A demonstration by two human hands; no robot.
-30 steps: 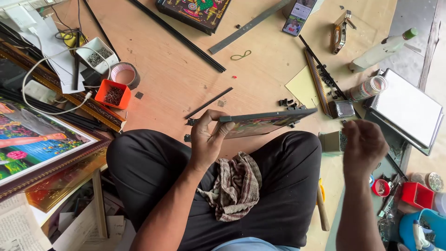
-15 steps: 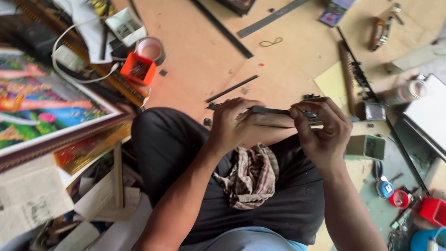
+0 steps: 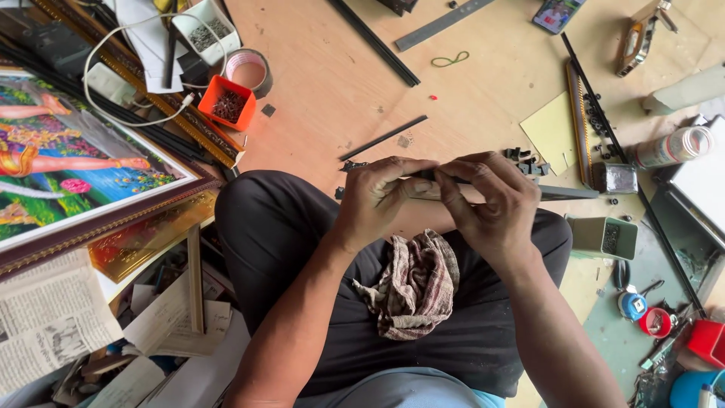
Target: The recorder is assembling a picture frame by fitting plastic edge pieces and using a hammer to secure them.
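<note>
Pinching with the left hand's fingers [image 3: 404, 168], curled shut over the top edge of a thin, dark, flat picture frame [image 3: 566, 193] held edge-on. Pressing at the same edge with the right hand's fingers [image 3: 453, 189], thumb and forefinger closed tight on a spot near the middle; whether a small fastener is sitting between them cannot be told.

Bracing with the left hand [image 3: 377, 193] while working with the right hand [image 3: 491, 204], the two almost touching. Holding the frame level above the knees, just over a crumpled checked cloth [image 3: 415, 287] on the lap and clear of the plywood floor [image 3: 340, 75].

Judging by the grip, fitting or seating something small along the frame's edge. For the next move, probably needing a steady left hold and a fine, square push from the right fingertips, with no twisting of the slim frame.

Lying near the right knee, a small green metal box [image 3: 600, 236]; well apart on the left, an orange plastic tray of dark bits [image 3: 226, 102].

Compared with a second ago, having the right hand back on the frame instead of out beside the green box; matching the half-second-old view in grip, only closer together.
</note>
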